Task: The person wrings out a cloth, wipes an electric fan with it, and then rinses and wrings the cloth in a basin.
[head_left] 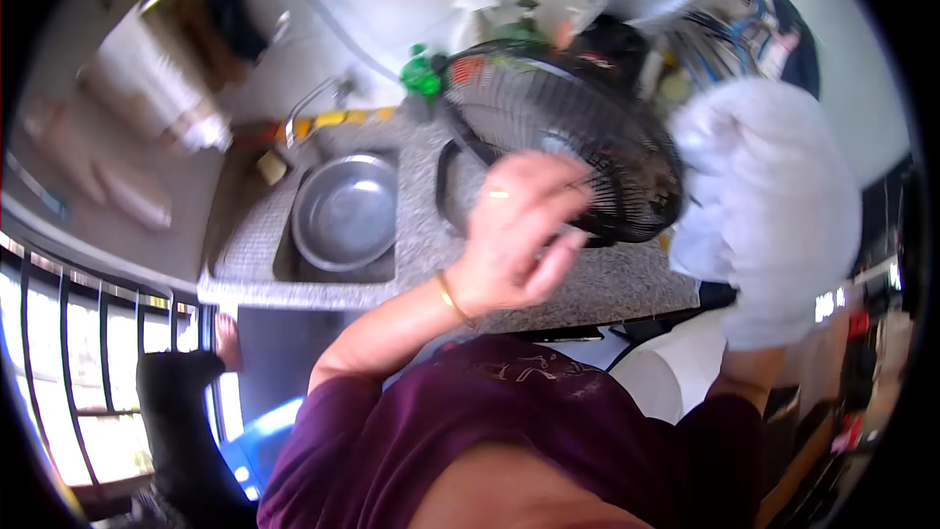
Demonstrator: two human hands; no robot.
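My left hand (529,220), with a ring and a gold bangle, is raised in front of a black wire fan guard (612,127) above the counter. Its fingers are loosely bent and the thumb stands apart from them; motion blurs them, so contact with the guard is unclear. A bulky white cloth (774,196) covers my right hand and wrist, beside the guard's right edge. Only the right forearm shows below the cloth, so those fingers are hidden.
A metal basin (351,211) sits in the sink under a faucet (308,108). A green bottle (421,73) and a white spray bottle (474,24) stand behind the guard. The granite counter (597,289) ends close to my body. A barred opening (88,353) lies at left.
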